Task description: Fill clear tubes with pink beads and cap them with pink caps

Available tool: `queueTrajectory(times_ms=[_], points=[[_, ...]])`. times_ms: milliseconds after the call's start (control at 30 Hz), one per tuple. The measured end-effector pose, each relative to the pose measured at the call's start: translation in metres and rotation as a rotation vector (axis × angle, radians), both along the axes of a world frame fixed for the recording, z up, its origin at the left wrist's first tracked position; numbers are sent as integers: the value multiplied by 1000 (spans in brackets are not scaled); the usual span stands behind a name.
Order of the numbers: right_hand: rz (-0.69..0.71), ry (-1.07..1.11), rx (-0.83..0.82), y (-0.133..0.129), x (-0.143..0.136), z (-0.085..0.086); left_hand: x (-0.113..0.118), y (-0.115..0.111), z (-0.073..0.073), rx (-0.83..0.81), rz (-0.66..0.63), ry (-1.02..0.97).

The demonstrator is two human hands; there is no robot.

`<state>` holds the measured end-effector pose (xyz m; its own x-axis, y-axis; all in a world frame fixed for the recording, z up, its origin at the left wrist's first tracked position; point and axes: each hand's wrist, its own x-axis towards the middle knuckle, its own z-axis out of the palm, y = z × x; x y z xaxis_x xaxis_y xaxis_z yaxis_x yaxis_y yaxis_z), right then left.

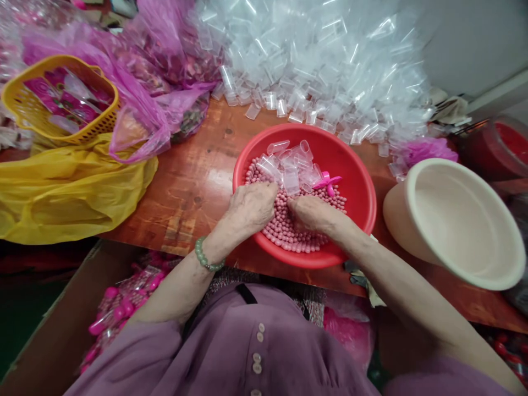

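Pink beads (pixel 284 223) cover the bottom of a red basin (pixel 358 181), with several clear plastic tubes (pixel 291 179) heaped on them towards the back. My left hand (pixel 253 204), below a green bead bracelet (pixel 202 256), is closed over the basin's near left side, close to the tubes. What it holds, if anything, is hidden. Knuckles up, my right hand (pixel 311 213) is curled down at the beads, with its fingertips hidden. A bright pink plastic piece (pixel 328 182) lies on the beads behind it.
Clear tubes (pixel 322 66) form a large pile at the back. To the right stands a cream bucket (pixel 466 220). At left are a yellow basket (pixel 88 132) with pink packets, a yellow bag (pixel 74 181) and purple bags (pixel 144 115). Below the table's edge, a box (pixel 61 308) holds pink-capped items.
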<state>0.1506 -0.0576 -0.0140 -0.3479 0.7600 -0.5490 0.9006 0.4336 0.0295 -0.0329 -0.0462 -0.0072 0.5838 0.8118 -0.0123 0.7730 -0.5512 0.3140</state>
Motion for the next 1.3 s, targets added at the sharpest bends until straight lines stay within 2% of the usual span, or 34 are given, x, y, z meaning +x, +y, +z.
queueTrajectory(times_ms=[133,267,333,433,500,567,633,667,800,933,1033,1133,1300], points=[[29,107,-50,8,-14,-3,4,-1,8,-54,20,53],[-17,401,-33,11,-9,-9,5,0,10,-97,63,36],[-47,587,-5,10,-4,-11,2,2,8,-100,75,-65],[-90,823,6,6,1,-9,-7,9,2,-172,62,-341],[-135,958,1,1,3,-4,-13,13,-2,-348,-1,-586],[-203,1081,-11,-4,5,2,-17,16,-4,-603,-81,-794],[-273,1185,-40,-10,8,8,-16,16,-5,-798,-143,-894],[-300,1225,-58,-12,9,10,-14,15,-5,-842,-175,-899],[-334,1282,-103,-21,16,18,-2,13,-3,-849,-276,-866],[-359,1318,-67,-26,18,20,3,10,1,-872,-157,-920],[-394,1340,-9,-27,18,17,2,4,3,-737,-41,-994],[-418,1337,48,-26,21,15,1,0,5,-638,-7,-1065],[-446,1220,173,-23,30,17,1,3,5,-867,14,-1162]])
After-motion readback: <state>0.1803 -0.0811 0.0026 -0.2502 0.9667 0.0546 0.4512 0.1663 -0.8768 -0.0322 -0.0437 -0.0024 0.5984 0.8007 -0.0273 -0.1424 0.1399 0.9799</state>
